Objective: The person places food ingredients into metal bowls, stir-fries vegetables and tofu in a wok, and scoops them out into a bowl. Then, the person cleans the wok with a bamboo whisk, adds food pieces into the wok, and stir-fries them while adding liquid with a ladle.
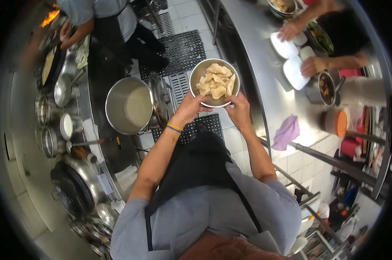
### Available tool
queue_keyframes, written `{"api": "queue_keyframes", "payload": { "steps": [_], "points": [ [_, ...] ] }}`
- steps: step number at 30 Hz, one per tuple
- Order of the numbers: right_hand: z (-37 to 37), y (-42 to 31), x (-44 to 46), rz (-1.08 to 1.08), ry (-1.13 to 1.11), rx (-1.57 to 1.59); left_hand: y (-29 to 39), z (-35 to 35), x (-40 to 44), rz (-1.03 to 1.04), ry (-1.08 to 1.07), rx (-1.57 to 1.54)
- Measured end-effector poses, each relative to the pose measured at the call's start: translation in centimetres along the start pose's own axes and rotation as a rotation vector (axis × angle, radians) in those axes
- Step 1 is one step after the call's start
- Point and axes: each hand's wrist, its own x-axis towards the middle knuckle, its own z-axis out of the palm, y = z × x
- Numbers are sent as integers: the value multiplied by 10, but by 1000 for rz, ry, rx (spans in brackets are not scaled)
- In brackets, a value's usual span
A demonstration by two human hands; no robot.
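Note:
Between my two hands is a round metal bowl (195,90), held by its near rim over the floor of the aisle. Pale, chunky pieces of food (216,81) are heaped in it; their exact kind I cannot make out. My left hand (190,107) grips the rim at the near left, thumb on top and fingers beneath. At the near right, my right hand (239,110) holds the rim the same way. Left of the bowl stands a large stockpot (111,106) with cloudy pale liquid inside.
A co-worker (109,30) stands ahead on the left by a flaming stove (50,18). Across the steel counter (252,47), another person's hands (315,66) touch white dishes (294,73). A purple cloth (286,132) lies at the counter's near end. Perforated mats (183,52) cover the floor.

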Motion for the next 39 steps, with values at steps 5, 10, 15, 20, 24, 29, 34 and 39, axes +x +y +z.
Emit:
{"api": "queue_keyframes", "payload": {
  "steps": [5,10,15,20,24,29,34,39],
  "points": [
    [9,-37,15,-227,-81,24,13,-9,-49,256,151,108],
    [18,-73,25,-310,-310,97,21,-13,-110,230,270,-85],
    [39,-83,6,-349,-534,153,-3,-18,-154,282,441,-257],
    [44,-129,-1,-549,-588,200,-20,-21,-201,490,530,-280],
    [57,-143,-25,-525,-806,202,-46,-30,-239,442,573,-413],
    [64,-174,-78,-557,-891,237,-84,-26,-306,521,652,-443],
    [86,-222,-168,-605,-1095,204,-158,-43,-408,546,743,-516],
    [108,-273,-268,-715,-1212,287,-231,-40,-504,717,885,-616]
  ]
}}
